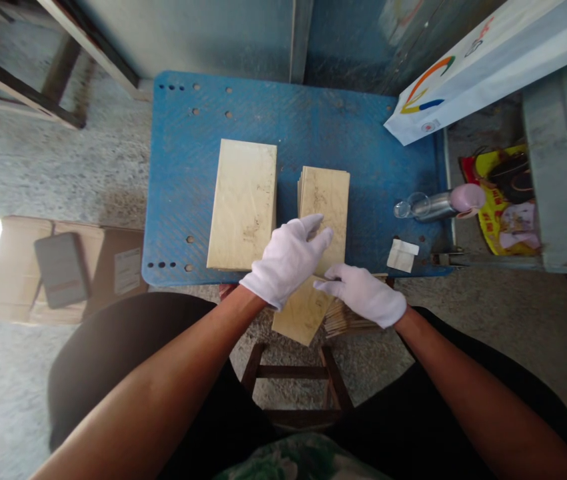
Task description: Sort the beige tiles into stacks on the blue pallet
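Both my hands wear white gloves. My left hand is open, its fingers stretched over the near part of a narrow stack of thin wooden boards. Between thumb and fingers, my right hand pinches the edge of a loose thin wooden board, which lies slanted past the table's front edge. Left of the narrow stack rests a wider stack of pale boards with dark marks on top. More thin boards show below my right hand, partly hidden by it.
A blue table carries the stacks, a folded white cloth or paper and a pink-capped metal bottle. A white bag stands back right. A wooden stool is below; flattened cardboard lies on the left floor.
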